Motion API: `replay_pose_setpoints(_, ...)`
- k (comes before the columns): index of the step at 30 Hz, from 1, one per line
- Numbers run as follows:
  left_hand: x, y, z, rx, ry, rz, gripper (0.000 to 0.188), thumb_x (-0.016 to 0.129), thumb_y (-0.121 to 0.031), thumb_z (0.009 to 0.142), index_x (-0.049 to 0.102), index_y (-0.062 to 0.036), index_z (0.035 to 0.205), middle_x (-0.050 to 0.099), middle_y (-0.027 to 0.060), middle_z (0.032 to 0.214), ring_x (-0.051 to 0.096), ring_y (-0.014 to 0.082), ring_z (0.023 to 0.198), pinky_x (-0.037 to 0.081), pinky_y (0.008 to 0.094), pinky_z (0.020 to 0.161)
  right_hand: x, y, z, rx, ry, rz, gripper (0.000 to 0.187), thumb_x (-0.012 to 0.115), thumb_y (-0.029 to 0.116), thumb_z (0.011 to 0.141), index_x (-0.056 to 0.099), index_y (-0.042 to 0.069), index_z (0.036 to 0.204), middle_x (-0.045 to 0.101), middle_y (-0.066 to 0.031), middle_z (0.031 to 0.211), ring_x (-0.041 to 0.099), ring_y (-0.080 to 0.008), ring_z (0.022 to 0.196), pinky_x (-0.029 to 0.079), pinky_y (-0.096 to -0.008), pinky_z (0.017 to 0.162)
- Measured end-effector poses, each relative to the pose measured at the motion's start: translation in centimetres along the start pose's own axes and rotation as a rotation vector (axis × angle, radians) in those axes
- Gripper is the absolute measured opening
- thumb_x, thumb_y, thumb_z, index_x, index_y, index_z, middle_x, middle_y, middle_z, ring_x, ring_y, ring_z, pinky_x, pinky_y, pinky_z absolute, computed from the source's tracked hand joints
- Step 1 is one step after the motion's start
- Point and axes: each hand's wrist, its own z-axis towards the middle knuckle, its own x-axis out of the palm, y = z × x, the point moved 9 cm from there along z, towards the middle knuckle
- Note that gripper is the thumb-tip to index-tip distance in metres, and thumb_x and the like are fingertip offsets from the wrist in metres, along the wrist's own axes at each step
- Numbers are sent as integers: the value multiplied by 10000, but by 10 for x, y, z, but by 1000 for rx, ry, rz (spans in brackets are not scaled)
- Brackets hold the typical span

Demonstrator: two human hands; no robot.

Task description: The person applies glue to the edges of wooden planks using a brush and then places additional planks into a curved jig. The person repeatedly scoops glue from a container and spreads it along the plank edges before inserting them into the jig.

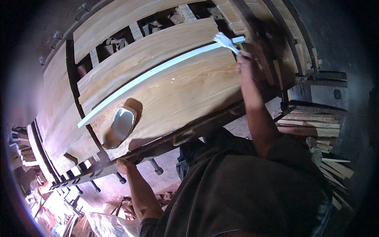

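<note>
My right hand (244, 65) is closed round the handle of a paintbrush (224, 40) with a white-coated head. The brush is at the far right end of a long narrow strip (158, 73) whose upper face looks white. This strip lies across the wooden boards (185, 87) on a clamping rack. Down at the front left, my left hand (125, 166) is closed at the edge of the dark metal rail (166, 140), its fingertips partly hidden. A cut-open tub (122, 122) with white inside stands on the boards near that hand.
Clamp screws (156, 166) stick out below the rail. More boards (134, 19) lie beyond a gap at the back. Dark metal bars (272, 35) cross the rack at right. Wood pieces (312, 124) are stacked at right, and scraps (126, 207) lie on the floor.
</note>
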Motion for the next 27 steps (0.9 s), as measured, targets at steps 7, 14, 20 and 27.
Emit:
replay_pose_setpoints(7,-7,-49,-20,274,93,732,183,587,-124,868,702,-31,976,707,187,1022,695,337,939,562,429,789,69,-78,-25,67,48,417,214,671,-3,854,633,49,1058,577,-25,831,500,-114,606,411,-252,490)
replay_pose_setpoints(14,0,-56,-33,290,131,620,190,527,-193,908,634,-36,898,696,185,998,680,348,956,550,435,795,-71,-77,-6,66,-74,462,187,620,63,930,605,87,1114,471,29,725,434,-90,565,375,-233,500)
replay_pose_setpoints(20,-13,-69,-41,342,53,848,245,535,-197,897,697,-14,876,714,174,973,702,291,877,563,410,739,35,-85,-60,446,231,529,207,558,303,990,560,119,896,444,48,633,419,-110,469,362,-253,438)
replay_pose_setpoints(27,-12,-48,-10,324,43,847,213,520,-157,893,693,-46,949,700,192,984,684,341,943,546,446,803,86,-102,-39,489,317,500,272,621,349,952,526,145,800,451,40,593,398,-101,444,323,-265,409)
